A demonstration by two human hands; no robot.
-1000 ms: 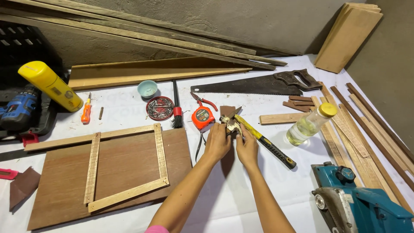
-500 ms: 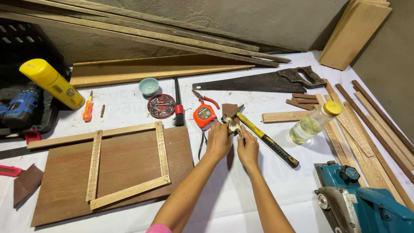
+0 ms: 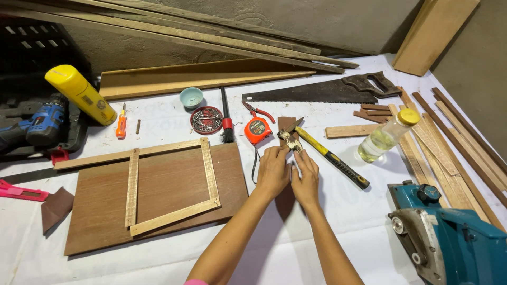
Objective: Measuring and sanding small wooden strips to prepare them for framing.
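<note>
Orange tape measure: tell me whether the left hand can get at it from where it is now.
Probably yes. The tape measure lies on the white table just beyond the left hand, with only bare cloth between them. That hand is busy on the dark wood strip with the right hand, so it must let go first.

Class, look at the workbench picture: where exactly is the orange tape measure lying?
In the head view the orange tape measure lies on the white table just above the left hand, between the round tin of nails and the hammer.
</note>
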